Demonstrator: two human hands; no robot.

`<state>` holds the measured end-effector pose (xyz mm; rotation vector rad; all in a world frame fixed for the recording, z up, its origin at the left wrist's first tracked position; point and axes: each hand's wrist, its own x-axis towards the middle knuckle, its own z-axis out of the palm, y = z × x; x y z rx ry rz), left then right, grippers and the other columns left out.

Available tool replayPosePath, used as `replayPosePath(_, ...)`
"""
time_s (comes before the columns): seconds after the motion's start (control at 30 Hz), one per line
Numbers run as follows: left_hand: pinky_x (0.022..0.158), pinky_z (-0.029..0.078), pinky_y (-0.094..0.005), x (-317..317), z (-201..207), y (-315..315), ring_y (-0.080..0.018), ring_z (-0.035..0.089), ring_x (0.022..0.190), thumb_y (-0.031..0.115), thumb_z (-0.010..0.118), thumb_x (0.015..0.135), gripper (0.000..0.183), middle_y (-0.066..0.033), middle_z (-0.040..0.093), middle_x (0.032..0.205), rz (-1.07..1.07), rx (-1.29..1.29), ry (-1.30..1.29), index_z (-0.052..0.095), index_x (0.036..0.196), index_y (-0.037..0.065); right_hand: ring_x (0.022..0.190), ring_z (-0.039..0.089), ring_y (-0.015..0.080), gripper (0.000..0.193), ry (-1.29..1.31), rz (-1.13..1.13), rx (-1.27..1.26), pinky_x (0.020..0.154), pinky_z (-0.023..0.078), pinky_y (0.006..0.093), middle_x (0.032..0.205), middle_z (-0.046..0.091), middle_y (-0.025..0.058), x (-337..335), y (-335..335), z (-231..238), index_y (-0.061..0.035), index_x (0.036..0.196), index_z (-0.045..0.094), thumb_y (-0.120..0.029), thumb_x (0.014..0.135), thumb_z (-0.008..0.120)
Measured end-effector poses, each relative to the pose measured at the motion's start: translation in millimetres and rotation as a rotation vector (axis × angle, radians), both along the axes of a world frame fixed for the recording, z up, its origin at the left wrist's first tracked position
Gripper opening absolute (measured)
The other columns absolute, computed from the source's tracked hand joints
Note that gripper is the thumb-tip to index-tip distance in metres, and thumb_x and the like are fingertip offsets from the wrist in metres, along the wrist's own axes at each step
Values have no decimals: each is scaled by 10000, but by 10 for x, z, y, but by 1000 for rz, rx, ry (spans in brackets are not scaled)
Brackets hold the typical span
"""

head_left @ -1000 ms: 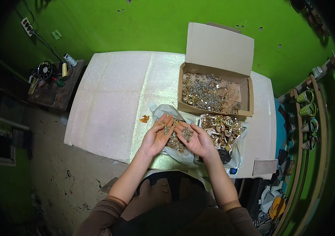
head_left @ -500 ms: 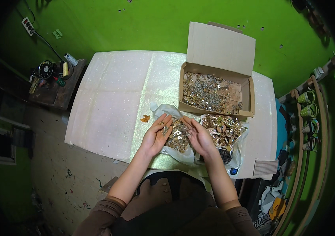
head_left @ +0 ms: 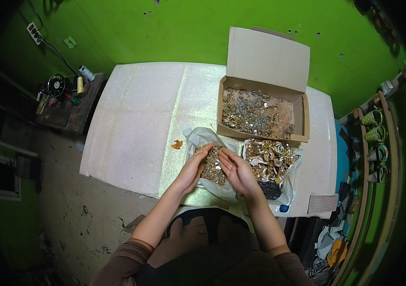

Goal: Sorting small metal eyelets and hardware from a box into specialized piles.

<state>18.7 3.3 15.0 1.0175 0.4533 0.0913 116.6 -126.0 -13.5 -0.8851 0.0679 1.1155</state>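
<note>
Small shiny gold and silver metal pieces [head_left: 214, 175] are heaped in a tray lined with a white plastic bag [head_left: 196, 135]. My left hand [head_left: 192, 169] is over the heap's left side, turned on edge with its fingers stretched out. Facing it from the right, my right hand [head_left: 239, 175] has its palm toward the heap and its fingers extended. The fingertips come close together above the far part of the heap. Neither hand shows anything held, though my left palm is mostly hidden.
Behind stands an open cardboard box [head_left: 306, 117] with similar small pieces. To the right, another plastic-lined container holds larger shiny ornaments [head_left: 270, 157] and dark beads [head_left: 270, 190]. An orange-brown scrap [head_left: 176, 144] lies left on the glittery table cover [head_left: 131, 119]. Sandals [head_left: 374, 136] hang on a rack.
My left hand has turned from palm up, with small pieces on it, to standing on edge, and those pieces no longer show on it. My right hand has shifted slightly, its palm facing inward.
</note>
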Motion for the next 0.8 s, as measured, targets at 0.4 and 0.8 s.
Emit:
replayPosePath(0.4, 1051, 130, -414, -72, 160, 48, -209, 160, 1317, 404, 288, 923, 529, -78, 223, 1417, -22, 61, 103, 272, 1360, 105, 1059, 508, 305, 297, -1773, 159, -383, 856, 434, 371, 1100, 558, 143, -87, 65, 324, -58, 1091, 567, -45, 799, 512)
replayPosePath(0.8, 1028, 213, -364, -116, 101, 99, -199, 248, 1286, 395, 304, 928, 517, -78, 282, 1390, 24, 96, 128, 304, 1343, 88, 1165, 413, 341, 541, -1181, 754, -664, 931, 379, 389, 1241, 451, 194, -5, 90, 684, -107, 1326, 318, -33, 806, 447)
